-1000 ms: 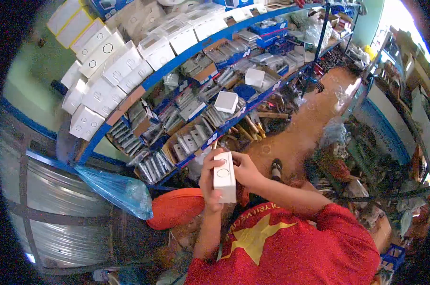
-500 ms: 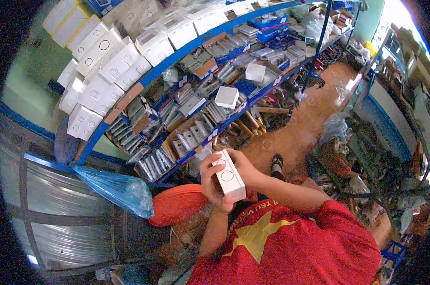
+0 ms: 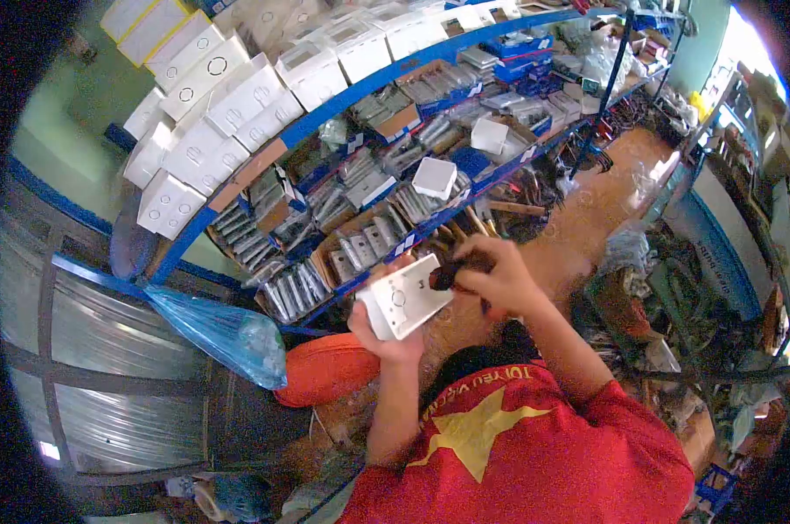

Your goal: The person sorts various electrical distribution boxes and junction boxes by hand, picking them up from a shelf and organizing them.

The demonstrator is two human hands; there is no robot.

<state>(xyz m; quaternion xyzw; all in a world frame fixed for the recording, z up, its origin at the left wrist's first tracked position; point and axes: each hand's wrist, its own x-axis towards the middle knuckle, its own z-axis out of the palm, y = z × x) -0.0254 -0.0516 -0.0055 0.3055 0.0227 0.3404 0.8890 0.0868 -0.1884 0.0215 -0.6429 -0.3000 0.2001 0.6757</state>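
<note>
My left hand [image 3: 388, 343] grips a white plastic electrical box [image 3: 410, 299] from its left end and underside. The box is tilted, and its hollow inside with a round knock-out mark faces up toward me. At the box's right end, my right hand [image 3: 507, 278] is closed around a small dark object [image 3: 447, 276], which reaches over the box's edge. Its kind is not clear; it looks dark and soft-edged. Whether it touches the inside of the box cannot be made out.
Stacked white boxes [image 3: 253, 92] line the upper shelf. Below its blue rail [image 3: 351, 93], cartons hold packed switch plates [image 3: 360, 247]. Two loose white boxes, one nearer [image 3: 435, 177], rest on the goods. To the left are a blue plastic bag [image 3: 224, 336] and red tub [image 3: 325, 371].
The box has turned from its closed outer face to its hollow side. My right hand has left the box, moved right, and now holds a dark object beside it.
</note>
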